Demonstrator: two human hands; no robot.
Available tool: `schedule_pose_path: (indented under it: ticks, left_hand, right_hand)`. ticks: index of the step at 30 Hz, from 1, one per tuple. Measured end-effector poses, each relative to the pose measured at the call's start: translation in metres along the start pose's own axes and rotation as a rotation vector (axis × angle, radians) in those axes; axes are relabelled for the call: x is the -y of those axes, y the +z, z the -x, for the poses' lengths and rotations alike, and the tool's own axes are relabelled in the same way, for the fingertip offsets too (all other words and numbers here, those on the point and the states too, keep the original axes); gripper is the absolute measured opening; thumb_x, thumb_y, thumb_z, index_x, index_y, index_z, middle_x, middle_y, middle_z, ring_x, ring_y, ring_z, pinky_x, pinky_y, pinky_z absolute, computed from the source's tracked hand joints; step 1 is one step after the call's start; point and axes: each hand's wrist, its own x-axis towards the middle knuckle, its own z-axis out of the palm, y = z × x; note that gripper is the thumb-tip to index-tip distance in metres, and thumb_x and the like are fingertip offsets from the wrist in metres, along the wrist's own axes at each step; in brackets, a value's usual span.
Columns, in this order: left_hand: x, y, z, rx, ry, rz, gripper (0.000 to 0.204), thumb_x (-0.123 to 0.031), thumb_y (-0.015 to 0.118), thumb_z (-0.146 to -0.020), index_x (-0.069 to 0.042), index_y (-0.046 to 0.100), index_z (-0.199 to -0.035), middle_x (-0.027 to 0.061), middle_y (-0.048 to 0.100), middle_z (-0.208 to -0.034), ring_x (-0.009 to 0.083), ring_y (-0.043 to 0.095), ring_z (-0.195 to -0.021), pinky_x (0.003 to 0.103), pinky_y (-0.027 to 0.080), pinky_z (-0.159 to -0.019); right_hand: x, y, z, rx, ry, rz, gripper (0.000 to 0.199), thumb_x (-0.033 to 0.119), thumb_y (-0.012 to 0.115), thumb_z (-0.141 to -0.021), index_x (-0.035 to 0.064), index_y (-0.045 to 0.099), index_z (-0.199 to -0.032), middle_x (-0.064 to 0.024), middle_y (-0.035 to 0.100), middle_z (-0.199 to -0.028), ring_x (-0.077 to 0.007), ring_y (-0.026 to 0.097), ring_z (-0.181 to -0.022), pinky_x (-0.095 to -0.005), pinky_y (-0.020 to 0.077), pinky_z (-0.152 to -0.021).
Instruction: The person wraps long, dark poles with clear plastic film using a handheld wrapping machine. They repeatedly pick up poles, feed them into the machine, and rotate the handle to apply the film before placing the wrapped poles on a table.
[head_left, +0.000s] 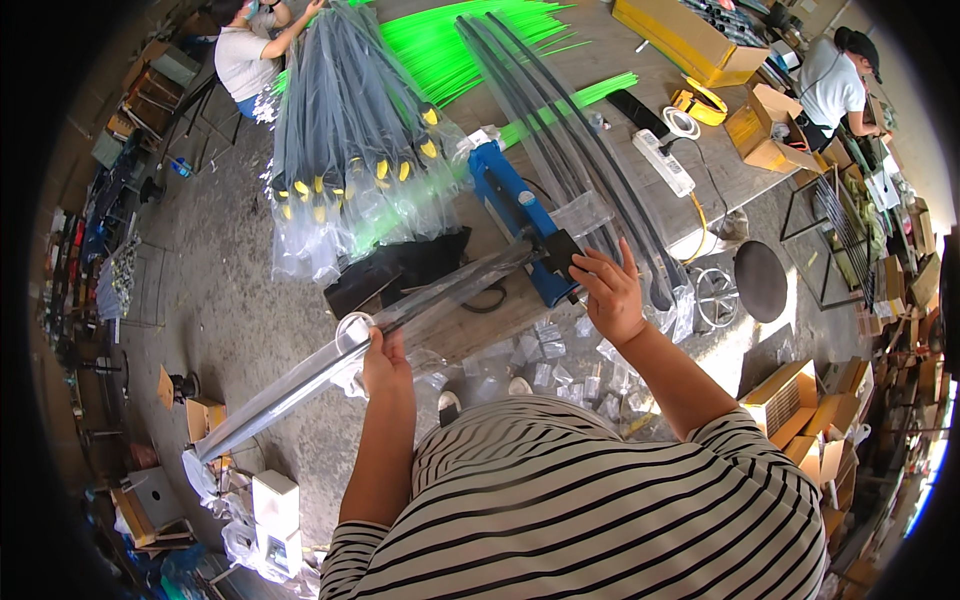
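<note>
My left hand (386, 362) is closed around a long clear plastic sleeve (290, 385) with dark rods inside. The sleeve slants from the lower left up to a blue bag sealer (520, 215), and its far end lies at the sealer's black arm (560, 250). My right hand (610, 295) rests at the end of that arm, fingers stretched out. Beside my left hand is a white ring (354, 328); whether it touches the sleeve I cannot tell. Just right of the sealer lie more dark rods in clear sleeves (560, 140).
Sleeved grey bundles with yellow tips (350, 130) and bright green rods (450, 45) cover the table's far left. A white power strip (662, 165), tape roll (681, 123) and cartons (690, 40) sit right. A round stool (761, 283) stands beyond. Two people work nearby.
</note>
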Motion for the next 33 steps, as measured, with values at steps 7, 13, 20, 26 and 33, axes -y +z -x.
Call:
schedule_pose_path:
  ticks: [7,13,20,26,33]
  left_hand:
    - [-0.002,-0.002,-0.002,0.043,0.0,-0.018,0.015,-0.003,0.053,-0.082,0.003,0.051,-0.096,0.0109,0.058,-0.092,0.0214,0.06,-0.085,0.035,0.051,-0.081]
    - [-0.007,0.002,-0.005,0.114,-0.025,-0.026,0.014,-0.006,0.052,-0.084,0.004,0.051,-0.094,0.0111,0.058,-0.09,0.0202,0.059,-0.085,0.032,0.051,-0.081]
    - [-0.013,0.009,-0.011,0.191,-0.036,-0.037,0.016,-0.009,0.051,-0.085,0.005,0.05,-0.094,0.0131,0.058,-0.092,0.021,0.059,-0.086,0.03,0.05,-0.082]
    - [-0.054,-0.004,-0.009,0.308,-0.025,-0.068,0.022,-0.009,0.051,-0.085,0.008,0.049,-0.098,0.0142,0.058,-0.095,0.0216,0.057,-0.094,0.031,0.046,-0.089]
    - [-0.121,-0.035,-0.017,0.44,0.096,-0.151,0.023,-0.01,0.054,-0.083,0.009,0.051,-0.096,0.0146,0.058,-0.094,0.021,0.057,-0.091,0.031,0.044,-0.09]
  right_hand:
    - [0.001,0.003,0.003,-0.021,0.017,-0.01,0.029,-0.005,0.054,-0.06,0.0077,0.062,-0.085,-0.0024,0.061,-0.095,-0.0207,0.058,-0.09,-0.0457,0.0255,-0.1]
    - [0.003,0.006,0.007,-0.045,0.036,-0.007,0.027,-0.006,0.054,-0.06,0.0077,0.061,-0.082,-0.0022,0.06,-0.095,-0.0182,0.059,-0.088,-0.0465,0.0249,-0.1]
    - [0.026,-0.013,-0.005,-0.103,0.115,0.116,0.036,-0.006,0.052,-0.061,0.0078,0.06,-0.094,-0.0046,0.059,-0.103,-0.0207,0.056,-0.096,-0.0466,0.0228,-0.1]
    - [0.07,-0.041,0.007,-0.163,0.247,0.128,0.038,-0.007,0.048,-0.065,0.0068,0.057,-0.1,-0.0075,0.057,-0.106,-0.0232,0.053,-0.102,-0.0458,0.0231,-0.099]
    - [0.131,-0.049,-0.013,-0.053,0.044,-0.031,0.039,0.003,0.056,-0.07,0.0068,0.053,-0.109,-0.0072,0.056,-0.108,-0.0242,0.054,-0.101,-0.0438,0.0276,-0.098]
